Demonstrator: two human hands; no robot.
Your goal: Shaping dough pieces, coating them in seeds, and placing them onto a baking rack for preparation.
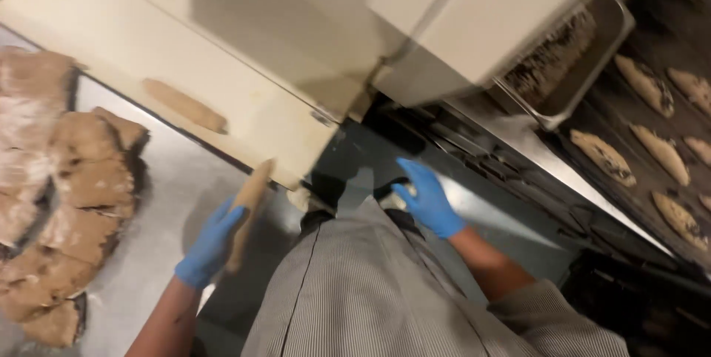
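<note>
My left hand point(209, 244), in a blue glove, grips a long flat strip of tan dough point(248, 212) that hangs almost upright just below the cream-coloured machine body point(244, 38). My right hand point(426, 195), also gloved in blue, reaches forward and rests on a small pale lump of dough point(396, 198) at the dark base under the machine. A second strip of dough point(185, 105) lies on the machine's slanted cream panel. My striped apron point(355, 290) fills the bottom middle.
Several brown floured slabs of dough point(67, 194) lie on the steel table point(159, 201) at the left. At the right, oval chocolate-studded pastries point(659, 153) sit on a dark tray, with a metal pan point(570, 53) above them.
</note>
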